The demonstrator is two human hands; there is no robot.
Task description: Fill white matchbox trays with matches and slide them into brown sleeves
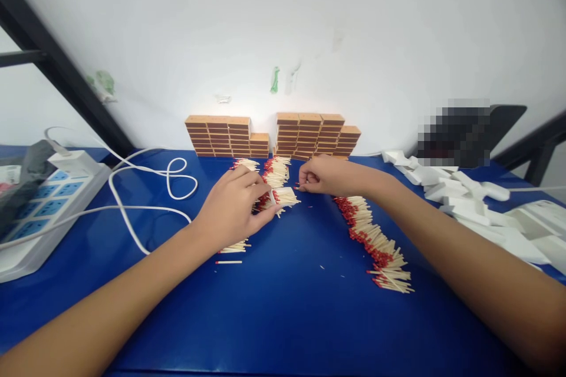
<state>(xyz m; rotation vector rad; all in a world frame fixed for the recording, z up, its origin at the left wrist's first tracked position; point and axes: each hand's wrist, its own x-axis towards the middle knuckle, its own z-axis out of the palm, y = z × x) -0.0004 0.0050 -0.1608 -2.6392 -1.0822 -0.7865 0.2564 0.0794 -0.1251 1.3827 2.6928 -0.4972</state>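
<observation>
My left hand (pixel 236 206) lies on the blue table (pixel 292 300) with its fingers closed round a small white matchbox tray (pixel 285 196) filled with red-tipped matches. My right hand (pixel 321 176) is curled in a pinch just right of the tray, holding a few matches at its fingertips. A loose heap of matches (pixel 276 171) lies behind the tray. A long band of matches (pixel 375 241) runs under and beside my right forearm. A few stray matches (pixel 232 249) lie by my left wrist.
Two stacks of brown matchboxes (pixel 225 136) (pixel 316 135) stand against the white wall. White box sleeves (pixel 469 200) are piled at the right. A power strip (pixel 48 206) with white cables (pixel 145 188) sits at the left. A black chair stands at the far right.
</observation>
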